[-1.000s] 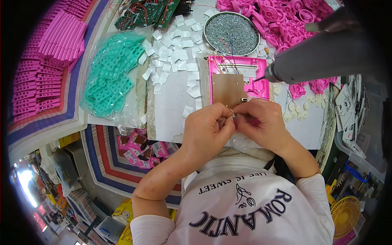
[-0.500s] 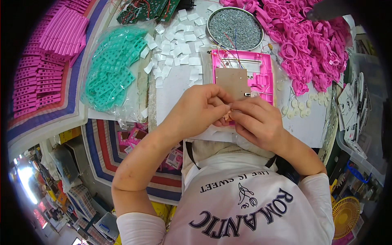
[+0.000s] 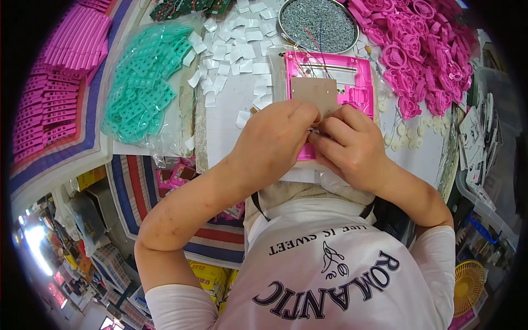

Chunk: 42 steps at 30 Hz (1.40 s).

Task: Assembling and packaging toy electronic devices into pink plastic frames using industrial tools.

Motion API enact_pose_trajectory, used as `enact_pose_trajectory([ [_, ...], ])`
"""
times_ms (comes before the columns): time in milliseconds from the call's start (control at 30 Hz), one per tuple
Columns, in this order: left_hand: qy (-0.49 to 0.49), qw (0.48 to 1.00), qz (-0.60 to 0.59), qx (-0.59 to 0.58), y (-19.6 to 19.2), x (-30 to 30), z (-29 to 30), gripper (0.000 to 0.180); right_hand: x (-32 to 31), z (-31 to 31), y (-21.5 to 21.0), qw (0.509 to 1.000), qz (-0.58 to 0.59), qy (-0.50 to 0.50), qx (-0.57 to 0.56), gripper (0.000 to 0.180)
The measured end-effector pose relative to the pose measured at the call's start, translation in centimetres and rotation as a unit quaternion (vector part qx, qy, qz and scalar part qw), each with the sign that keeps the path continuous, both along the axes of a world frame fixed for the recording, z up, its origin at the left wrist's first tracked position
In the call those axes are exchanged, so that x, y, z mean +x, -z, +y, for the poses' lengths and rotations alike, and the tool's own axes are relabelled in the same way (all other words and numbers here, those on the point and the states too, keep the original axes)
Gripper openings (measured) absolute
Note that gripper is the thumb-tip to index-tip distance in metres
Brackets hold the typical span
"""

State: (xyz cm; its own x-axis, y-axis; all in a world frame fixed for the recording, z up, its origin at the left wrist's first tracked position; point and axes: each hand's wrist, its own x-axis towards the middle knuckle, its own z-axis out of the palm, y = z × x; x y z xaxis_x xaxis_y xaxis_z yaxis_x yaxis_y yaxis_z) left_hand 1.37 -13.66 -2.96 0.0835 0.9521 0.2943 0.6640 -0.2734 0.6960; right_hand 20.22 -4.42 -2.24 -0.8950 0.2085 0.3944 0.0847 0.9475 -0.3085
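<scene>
Nearest the camera, the left hand and the right hand meet over the near edge of the counter, knuckles almost touching. The fingers of both hands are curled in tight and pinch together at one spot, where a small metallic piece shows between them; what it is cannot be made out. The hands rest on the lower edge of a pink plastic frame lying flat on the counter, with a brown circuit board set in its opening and thin wires running across its top. To the left of the frame, small white paper squares are scattered across the counter. Further left sits a clear bag of teal plastic parts, and beyond it rows of pink strips lie on a striped cloth. Right of the frame lies a heap of pink ring-shaped parts, with small white discs beside it. Farthest off, just behind the frame, stands a round tray of small screws.
</scene>
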Motion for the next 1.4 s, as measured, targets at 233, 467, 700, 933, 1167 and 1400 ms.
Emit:
enact_pose_trajectory([
  [233, -0.031, 0.998, -0.001, -0.052, 0.2, 0.1, -0.6, 0.024, 0.1, -0.1, -1.8, 0.993, -0.083, -0.050, 0.070, 0.025],
  [467, -0.297, 0.942, -0.042, 0.150, -3.3, -5.0, 3.3, 0.028, 1.6, 0.5, -2.0, 0.990, -0.123, -0.059, 0.026, 0.040],
  [700, -0.041, 0.994, 0.026, -0.094, -0.9, -3.0, -4.2, 0.015, 0.9, -0.6, -1.7, 0.984, -0.171, -0.008, 0.047, 0.054],
  [933, -0.181, 0.962, -0.168, -0.116, -3.1, -3.5, -3.1, 0.017, 0.3, -0.2, -3.0, 0.976, -0.213, -0.046, 0.020, 0.057],
  [1167, -0.144, 0.829, -0.504, -0.196, -3.2, -0.9, -1.7, 0.014, 1.9, 0.8, -2.6, 0.977, -0.182, -0.055, -0.097, 0.056],
  [1400, -0.089, 0.952, -0.286, -0.067, -2.4, 1.3, -0.4, 0.007, 1.3, -1.4, -2.7, 0.989, -0.143, 0.028, -0.012, 0.057],
])
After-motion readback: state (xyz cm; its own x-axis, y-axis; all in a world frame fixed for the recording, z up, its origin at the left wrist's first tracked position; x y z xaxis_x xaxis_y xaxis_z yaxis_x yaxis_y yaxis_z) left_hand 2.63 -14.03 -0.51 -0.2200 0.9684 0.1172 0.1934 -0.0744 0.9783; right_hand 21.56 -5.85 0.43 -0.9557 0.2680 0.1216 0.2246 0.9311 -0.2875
